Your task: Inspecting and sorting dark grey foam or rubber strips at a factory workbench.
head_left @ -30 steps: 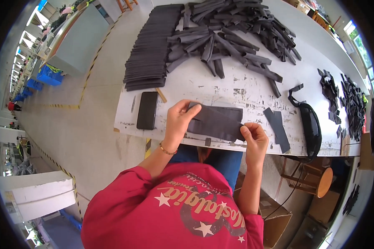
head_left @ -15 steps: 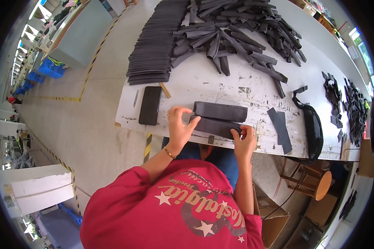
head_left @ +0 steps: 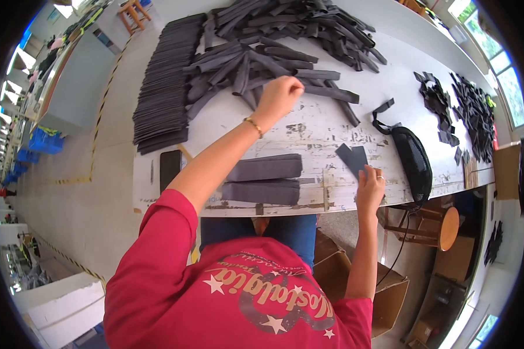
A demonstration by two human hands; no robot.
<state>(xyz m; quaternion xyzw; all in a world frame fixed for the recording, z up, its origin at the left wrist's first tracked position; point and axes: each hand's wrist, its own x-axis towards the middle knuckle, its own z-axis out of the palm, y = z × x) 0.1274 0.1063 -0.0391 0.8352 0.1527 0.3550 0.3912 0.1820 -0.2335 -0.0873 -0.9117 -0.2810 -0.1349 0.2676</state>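
White tabletop (head_left: 314, 128) bears a phone (head_left: 169, 166), partly behind my forearm (head_left: 218, 163). My left hand (head_left: 280, 99), fingertips bunched, is by dark strips (head_left: 288, 53), my right hand (head_left: 371, 189) by flat pieces (head_left: 360, 156); I can't tell either's grip.

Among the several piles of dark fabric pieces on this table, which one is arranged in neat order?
The long row at the left: everything in it lies evenly layered, while the middle heap and the right-hand piles are jumbled.

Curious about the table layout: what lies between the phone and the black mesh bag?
In the head view: the left forearm, two folded dark cloths, then two overlapping strips, partly covered by the right hand.
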